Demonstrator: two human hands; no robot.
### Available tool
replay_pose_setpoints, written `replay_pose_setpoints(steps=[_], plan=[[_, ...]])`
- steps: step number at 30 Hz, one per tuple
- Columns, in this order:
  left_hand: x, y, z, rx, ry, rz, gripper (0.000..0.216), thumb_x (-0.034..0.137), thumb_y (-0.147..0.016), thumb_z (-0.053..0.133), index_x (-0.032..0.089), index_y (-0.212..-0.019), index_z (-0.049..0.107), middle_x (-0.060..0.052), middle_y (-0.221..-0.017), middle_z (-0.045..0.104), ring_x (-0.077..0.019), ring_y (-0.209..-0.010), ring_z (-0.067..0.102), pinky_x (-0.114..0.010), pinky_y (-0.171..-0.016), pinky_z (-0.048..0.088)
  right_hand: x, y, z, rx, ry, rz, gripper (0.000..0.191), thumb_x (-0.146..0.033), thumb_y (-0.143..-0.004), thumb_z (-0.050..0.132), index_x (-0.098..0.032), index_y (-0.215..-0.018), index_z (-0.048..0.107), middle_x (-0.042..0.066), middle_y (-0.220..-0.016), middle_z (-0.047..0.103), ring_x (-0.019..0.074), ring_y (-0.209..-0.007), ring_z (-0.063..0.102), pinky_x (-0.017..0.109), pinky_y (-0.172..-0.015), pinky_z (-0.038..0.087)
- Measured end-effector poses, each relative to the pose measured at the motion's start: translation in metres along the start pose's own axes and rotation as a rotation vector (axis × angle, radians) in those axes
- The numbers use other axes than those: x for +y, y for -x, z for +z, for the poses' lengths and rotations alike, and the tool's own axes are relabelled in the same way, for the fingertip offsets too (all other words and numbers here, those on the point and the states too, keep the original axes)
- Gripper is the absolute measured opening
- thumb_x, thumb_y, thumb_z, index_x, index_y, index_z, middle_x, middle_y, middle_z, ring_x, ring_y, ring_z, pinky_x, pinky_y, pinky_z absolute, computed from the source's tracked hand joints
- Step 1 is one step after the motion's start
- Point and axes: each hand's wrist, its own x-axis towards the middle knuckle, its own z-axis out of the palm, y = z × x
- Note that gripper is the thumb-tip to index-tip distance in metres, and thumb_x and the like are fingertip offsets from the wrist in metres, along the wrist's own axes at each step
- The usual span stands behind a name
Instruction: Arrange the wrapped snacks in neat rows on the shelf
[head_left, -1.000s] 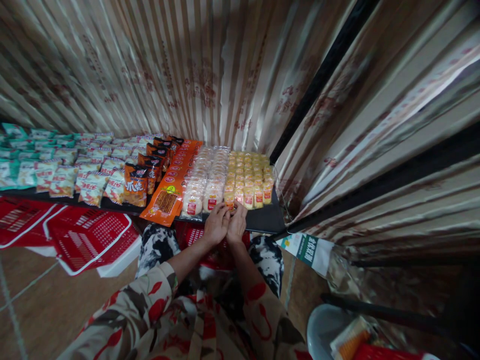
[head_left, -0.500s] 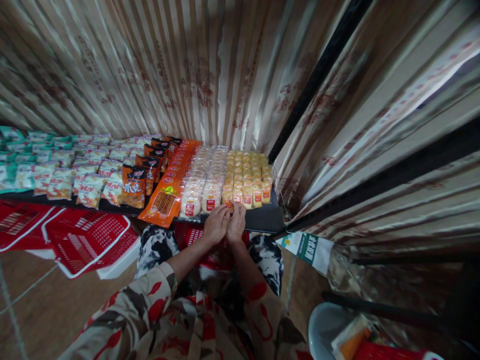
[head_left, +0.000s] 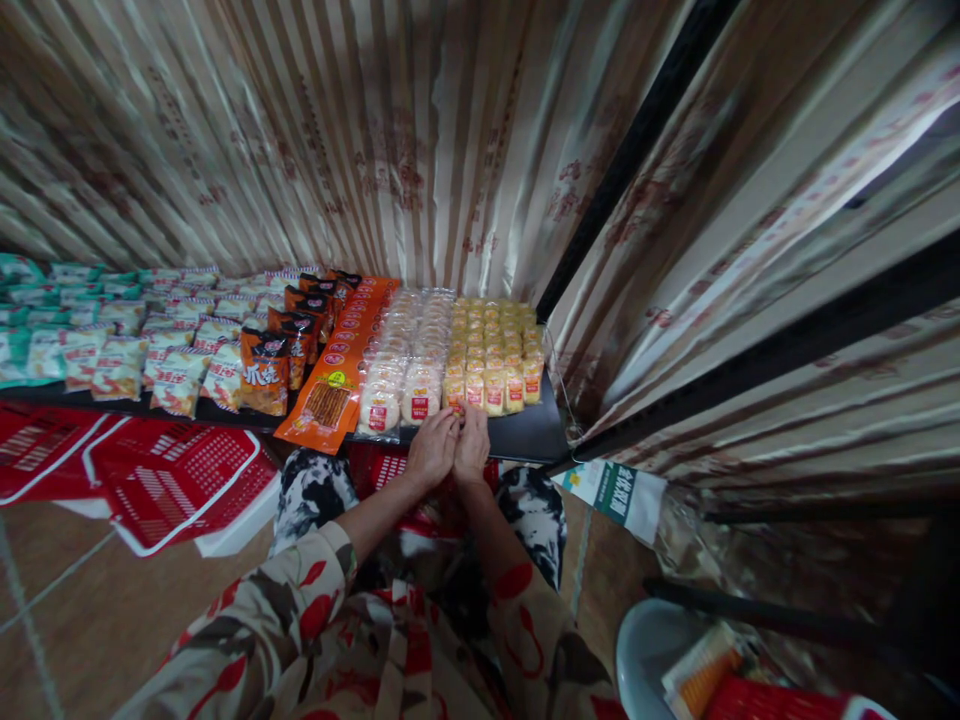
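My left hand (head_left: 433, 450) and my right hand (head_left: 472, 445) are close together at the front edge of a dark shelf (head_left: 553, 430). The fingers of both are closed at the front-left packet of several rows of small yellow snack packets (head_left: 493, 392). Most of that packet is hidden by my fingertips. Just left of these rows lie clear-wrapped round white rice crackers (head_left: 420, 402) with red labels. Beside the crackers is a flat orange bag of snack sticks (head_left: 327, 405), overhanging the shelf's front edge.
Orange-and-black snack bags (head_left: 264, 375), white snack bags (head_left: 178, 380) and green snack bags (head_left: 13, 350) fill the shelf leftward. Red baskets (head_left: 176, 480) sit below. A black post (head_left: 637, 150) and pleated curtain (head_left: 420, 130) border the shelf. A pale bowl-like container (head_left: 637, 650) stands lower right.
Both hands stay at the same yellow packet with almost no movement. The view has shifted only very slightly.
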Motion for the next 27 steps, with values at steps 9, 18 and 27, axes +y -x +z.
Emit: replay_pose_setpoints(steps=[9,18,27], plan=[[0.001,0.002,0.002,-0.025,-0.073,-0.006,0.036,0.017,-0.091,0.032,0.011,-0.115,0.059,-0.014,-0.126,0.058,-0.021,-0.118,0.052,-0.042,-0.105,0.04,0.004,0.0,0.001,-0.006,-0.042,-0.021,0.039,-0.021,-0.086,0.036,-0.016,-0.12,0.056,0.009,-0.1,0.057,0.0187,-0.091,0.053,0.032,-0.084,0.044],[-0.002,0.01,0.006,-0.025,-0.079,-0.002,0.037,0.011,-0.086,0.035,0.007,-0.115,0.058,-0.015,-0.125,0.058,-0.0211,-0.12,0.05,-0.04,-0.108,0.036,0.006,0.005,-0.001,0.046,-0.133,-0.094,0.034,-0.02,-0.086,0.035,-0.016,-0.112,0.057,0.01,-0.102,0.058,0.0177,-0.095,0.052,0.032,-0.091,0.044],[-0.005,0.013,0.006,-0.004,-0.028,-0.006,0.037,0.008,-0.08,0.036,0.012,-0.109,0.058,-0.012,-0.119,0.059,-0.0206,-0.115,0.05,-0.041,-0.105,0.038,0.001,0.011,-0.008,0.048,-0.176,-0.133,0.027,-0.021,-0.087,0.034,-0.016,-0.098,0.059,0.009,-0.095,0.061,0.0171,-0.093,0.054,0.032,-0.088,0.045]])
